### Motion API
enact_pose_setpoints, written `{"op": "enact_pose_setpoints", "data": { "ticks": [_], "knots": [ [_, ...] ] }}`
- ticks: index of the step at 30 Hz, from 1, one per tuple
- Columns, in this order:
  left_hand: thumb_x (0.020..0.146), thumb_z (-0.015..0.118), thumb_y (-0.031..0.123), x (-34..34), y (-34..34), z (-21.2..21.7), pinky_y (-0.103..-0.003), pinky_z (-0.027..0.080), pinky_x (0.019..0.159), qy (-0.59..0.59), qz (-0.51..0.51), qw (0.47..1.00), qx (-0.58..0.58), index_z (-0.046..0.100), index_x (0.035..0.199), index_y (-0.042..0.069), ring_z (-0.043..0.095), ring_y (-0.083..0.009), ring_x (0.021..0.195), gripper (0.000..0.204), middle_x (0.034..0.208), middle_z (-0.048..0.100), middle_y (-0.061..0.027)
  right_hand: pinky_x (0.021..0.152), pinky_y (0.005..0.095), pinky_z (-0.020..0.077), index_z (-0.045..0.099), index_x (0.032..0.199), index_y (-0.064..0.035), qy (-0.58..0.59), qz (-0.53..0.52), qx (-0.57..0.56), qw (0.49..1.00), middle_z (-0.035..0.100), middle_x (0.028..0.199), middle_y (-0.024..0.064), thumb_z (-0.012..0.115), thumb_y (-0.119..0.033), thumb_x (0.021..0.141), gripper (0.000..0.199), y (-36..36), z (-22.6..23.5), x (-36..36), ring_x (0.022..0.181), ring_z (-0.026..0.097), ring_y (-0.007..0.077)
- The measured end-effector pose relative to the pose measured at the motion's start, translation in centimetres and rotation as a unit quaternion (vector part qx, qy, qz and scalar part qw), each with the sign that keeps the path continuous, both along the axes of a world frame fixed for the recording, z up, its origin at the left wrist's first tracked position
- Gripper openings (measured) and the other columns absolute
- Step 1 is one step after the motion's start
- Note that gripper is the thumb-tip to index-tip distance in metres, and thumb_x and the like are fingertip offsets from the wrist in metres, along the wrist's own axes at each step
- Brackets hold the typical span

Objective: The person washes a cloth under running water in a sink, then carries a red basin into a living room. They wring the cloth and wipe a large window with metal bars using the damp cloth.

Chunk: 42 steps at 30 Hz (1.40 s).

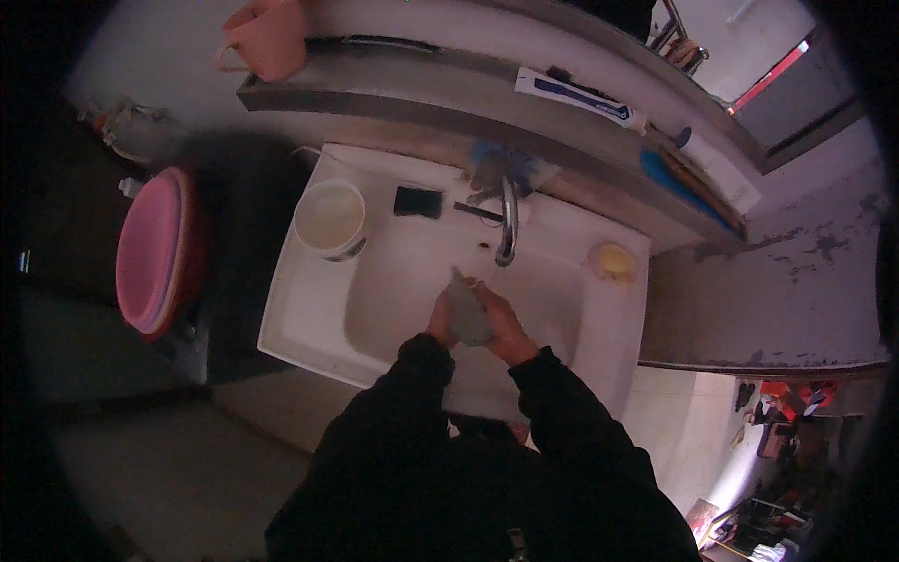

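Observation:
Both hands are over the basin of a white sink (pixel 302 323), just in front of the chrome tap (pixel 508 220). Between them is a soft grey-green piece that looks like a folded cloth (pixel 468 317), with a narrow tip pointing toward the tap. My left hand (pixel 439 320) is closed around its left side, though most of those fingers are hidden. Along the other side, my right hand (pixel 506 330) grips it with bent fingers at its upper edge. No water can be made out running from the tap.
A white tub (pixel 330 223) stands on the sink's left ledge, beside a dark sponge-like block (pixel 418 202). Yellow soap (pixel 613 262) lies at the right corner. Above runs a shelf (pixel 421 98) with a pink mug (pixel 269 42) and a tube (pixel 579 97). Pink basins (pixel 150 253) lean at left.

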<state>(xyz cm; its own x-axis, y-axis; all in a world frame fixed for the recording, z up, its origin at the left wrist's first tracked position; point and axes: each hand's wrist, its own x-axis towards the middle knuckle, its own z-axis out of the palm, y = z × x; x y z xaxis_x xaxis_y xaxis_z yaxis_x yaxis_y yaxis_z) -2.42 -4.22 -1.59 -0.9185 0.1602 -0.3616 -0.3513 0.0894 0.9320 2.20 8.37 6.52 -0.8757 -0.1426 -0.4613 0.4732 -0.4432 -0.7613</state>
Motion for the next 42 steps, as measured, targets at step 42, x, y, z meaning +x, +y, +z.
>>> {"op": "enact_pose_setpoints", "data": {
  "ticks": [42],
  "knots": [
    [0.093, 0.059, 0.029, -2.7, 0.2, 13.9, -0.049, 0.053, 0.078, 0.276, -0.218, 0.859, -0.373, 0.061, 0.103, 0.01, 0.064, -0.0378, 0.093, 0.022, 0.097, 0.061, -0.0174, 0.083, 0.0377, 0.0512, 0.059, 0.116, -0.0076, 0.253, -0.014, 0.249, 0.935, 0.063, 0.109, 0.0075, 0.055, -0.027, 0.099, 0.027, -1.8, -5.4, -4.4, 0.098, 0.061, 0.023]
  ]
}}
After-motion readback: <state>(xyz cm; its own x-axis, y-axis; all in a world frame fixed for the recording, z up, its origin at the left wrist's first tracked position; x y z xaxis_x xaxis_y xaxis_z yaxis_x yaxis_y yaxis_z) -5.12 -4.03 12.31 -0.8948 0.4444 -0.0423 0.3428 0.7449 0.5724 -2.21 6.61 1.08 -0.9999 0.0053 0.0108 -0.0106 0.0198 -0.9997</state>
